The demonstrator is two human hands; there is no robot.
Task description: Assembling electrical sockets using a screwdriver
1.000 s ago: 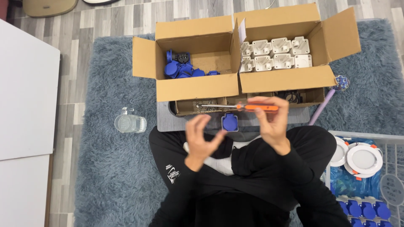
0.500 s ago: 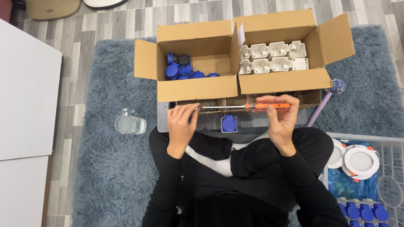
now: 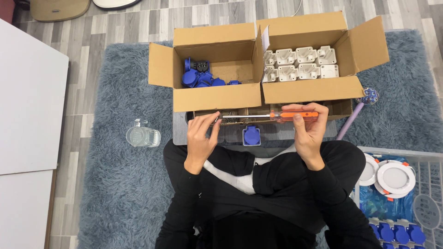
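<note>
- Since 0.5 s ago both hands barely shifted: left hand (image 3: 200,138) has its fingers curled in closer at the screwdriver (image 3: 272,115) tip, right hand (image 3: 308,129) grips the orange handle as before.
- Far left: white board (image 3: 27,101) on the floor; next to it, on the grey rug (image 3: 106,193), a clear glass jar (image 3: 143,136) lying well apart from my hands.
- Left hand: fingers pinched narrow at the metal shaft's end, just in front of the low tray (image 3: 230,133). Can't tell if sth small is held at the tip.
- Behind it: left cardboard box (image 3: 217,97), open, blue plugs (image 3: 198,77) inside.
- Centre: one blue socket part (image 3: 251,136) sits on the tray, btw my hands.
- Screwdriver lies level across the tray's front, tip left, handle right.
- Right hand: closed round the handle, thumb on top.
- Behind: right cardboard box (image 3: 309,90), open, w/ white housings (image 3: 300,63) in rows.
- Far right: purple stick (image 3: 350,121), then a wire basket (image 3: 429,159) w/ round white lamps (image 3: 392,177).
</note>
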